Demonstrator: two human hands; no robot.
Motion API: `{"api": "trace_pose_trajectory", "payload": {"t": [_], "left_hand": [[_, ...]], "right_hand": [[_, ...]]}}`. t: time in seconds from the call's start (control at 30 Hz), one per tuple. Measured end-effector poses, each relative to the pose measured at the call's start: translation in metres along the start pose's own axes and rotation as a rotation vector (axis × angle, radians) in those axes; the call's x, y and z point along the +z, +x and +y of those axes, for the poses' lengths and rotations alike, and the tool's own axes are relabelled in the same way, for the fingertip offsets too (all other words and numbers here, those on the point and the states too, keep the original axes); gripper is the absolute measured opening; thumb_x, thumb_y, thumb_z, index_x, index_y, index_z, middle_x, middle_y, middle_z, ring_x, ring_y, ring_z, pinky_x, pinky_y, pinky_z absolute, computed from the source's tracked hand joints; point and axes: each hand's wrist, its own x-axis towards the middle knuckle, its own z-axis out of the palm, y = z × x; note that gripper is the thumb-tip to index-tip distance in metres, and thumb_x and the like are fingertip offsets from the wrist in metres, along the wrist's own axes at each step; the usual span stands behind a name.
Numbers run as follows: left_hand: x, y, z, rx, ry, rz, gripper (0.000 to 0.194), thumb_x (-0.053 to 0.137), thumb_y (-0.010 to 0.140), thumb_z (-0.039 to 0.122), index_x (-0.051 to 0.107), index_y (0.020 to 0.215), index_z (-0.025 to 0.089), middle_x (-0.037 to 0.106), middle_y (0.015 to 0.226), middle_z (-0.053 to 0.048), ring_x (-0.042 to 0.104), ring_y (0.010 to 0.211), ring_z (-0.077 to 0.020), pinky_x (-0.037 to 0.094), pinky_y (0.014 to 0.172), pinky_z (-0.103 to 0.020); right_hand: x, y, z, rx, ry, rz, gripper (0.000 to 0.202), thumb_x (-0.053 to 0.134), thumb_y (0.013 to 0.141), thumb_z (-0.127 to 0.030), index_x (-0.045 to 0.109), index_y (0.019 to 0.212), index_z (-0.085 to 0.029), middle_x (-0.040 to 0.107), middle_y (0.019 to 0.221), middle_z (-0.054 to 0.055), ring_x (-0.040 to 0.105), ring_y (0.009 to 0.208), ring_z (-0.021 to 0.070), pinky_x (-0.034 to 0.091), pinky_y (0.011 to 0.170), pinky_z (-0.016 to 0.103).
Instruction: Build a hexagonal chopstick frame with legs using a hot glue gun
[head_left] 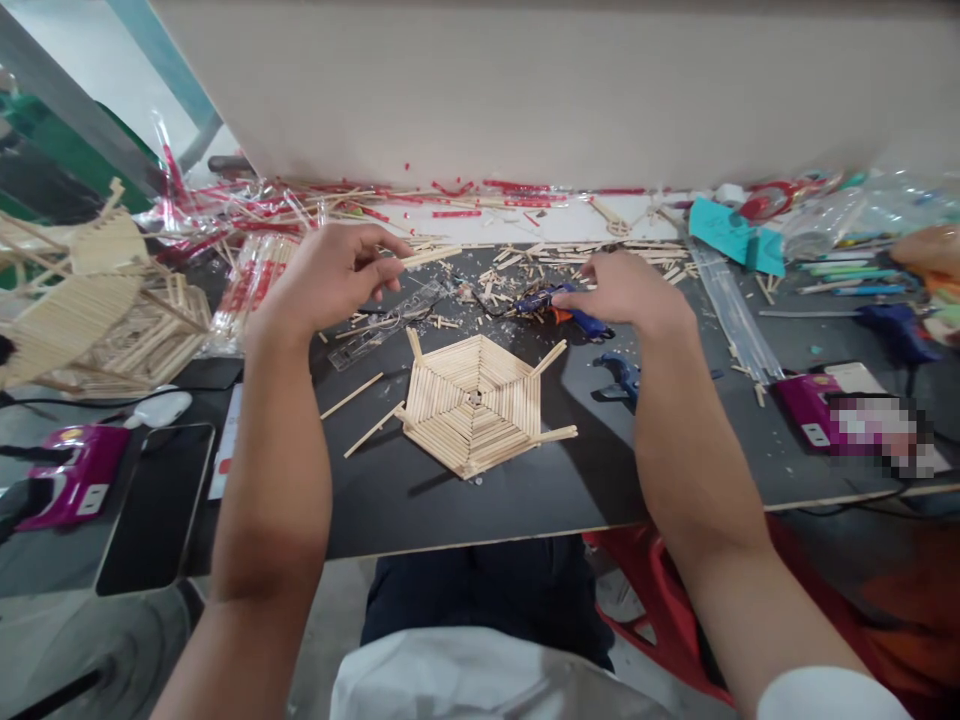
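Observation:
On the dark tabletop in front of me lies a hexagonal panel (474, 400) of thin wooden sticks laid in rings, with paired stick ends jutting from several corners. My left hand (337, 275) is raised behind it to the left, thumb and forefinger pinched at the end of some short wooden sticks (433, 256). Over on the right, my right hand (626, 285) bends round a blue glue gun (534, 298) with an orange trigger, thumb across it; the other fingers are partly hidden. Two loose sticks (372, 430) lie left of the panel.
Stick offcuts (510, 265) and red wrappers (360, 195) litter the back. At left are a stick-built model (82, 310), a phone (156, 510) and a purple power strip (79, 475). Blue clippers (619, 375), glue sticks (735, 310) and another purple power strip (810, 415) lie right.

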Motion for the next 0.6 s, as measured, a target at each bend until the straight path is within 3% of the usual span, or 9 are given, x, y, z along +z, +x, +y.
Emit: {"api": "trace_pose_trajectory", "payload": {"t": [0.1, 0.17, 0.3, 0.4, 0.6], "left_hand": [[0.006, 0.003, -0.008, 0.002, -0.091, -0.042, 0.017, 0.07, 0.087, 0.021, 0.081, 0.1, 0.02, 0.07, 0.068, -0.004, 0.059, 0.051, -0.0128, 0.046, 0.052, -0.025], [0.011, 0.005, -0.01, 0.02, -0.172, -0.049, 0.014, 0.072, 0.087, 0.024, 0.081, 0.097, 0.02, 0.07, 0.07, -0.004, 0.06, 0.053, -0.0127, 0.048, 0.053, -0.025], [0.022, 0.009, -0.014, 0.039, -0.333, 0.036, 0.01, 0.075, 0.085, 0.024, 0.08, 0.092, 0.018, 0.072, 0.073, -0.004, 0.061, 0.057, -0.0115, 0.054, 0.058, -0.024], [0.029, 0.012, -0.015, 0.022, -0.393, 0.121, 0.006, 0.075, 0.085, 0.019, 0.08, 0.086, 0.016, 0.073, 0.072, -0.003, 0.059, 0.056, -0.0088, 0.052, 0.058, -0.021], [0.037, 0.017, -0.011, -0.089, -0.429, 0.219, 0.008, 0.076, 0.083, 0.007, 0.074, 0.079, 0.014, 0.068, 0.067, 0.0, 0.06, 0.055, -0.0082, 0.054, 0.058, -0.021]], "right_hand": [[0.014, 0.009, 0.0, 0.081, -0.138, -0.204, 0.055, 0.07, 0.087, -0.067, 0.077, 0.101, -0.014, 0.077, 0.106, 0.022, 0.073, 0.1, 0.0374, 0.056, 0.076, 0.041], [0.024, 0.013, -0.003, 0.062, -0.15, -0.261, 0.051, 0.068, 0.089, -0.062, 0.077, 0.103, -0.014, 0.078, 0.109, 0.021, 0.074, 0.101, 0.0358, 0.055, 0.076, 0.039], [0.035, 0.015, -0.005, 0.093, -0.14, -0.178, 0.037, 0.069, 0.09, -0.042, 0.076, 0.11, -0.011, 0.077, 0.114, 0.022, 0.074, 0.106, 0.0353, 0.055, 0.079, 0.036], [0.031, 0.012, -0.001, 0.15, -0.064, -0.064, 0.038, 0.069, 0.088, -0.038, 0.073, 0.114, -0.01, 0.076, 0.115, 0.023, 0.073, 0.104, 0.0349, 0.054, 0.08, 0.036], [0.0, 0.011, -0.007, 0.135, 0.198, 0.029, 0.024, 0.068, 0.088, -0.04, 0.063, 0.078, -0.019, 0.066, 0.074, 0.011, 0.065, 0.074, 0.0263, 0.047, 0.067, 0.036]]}}
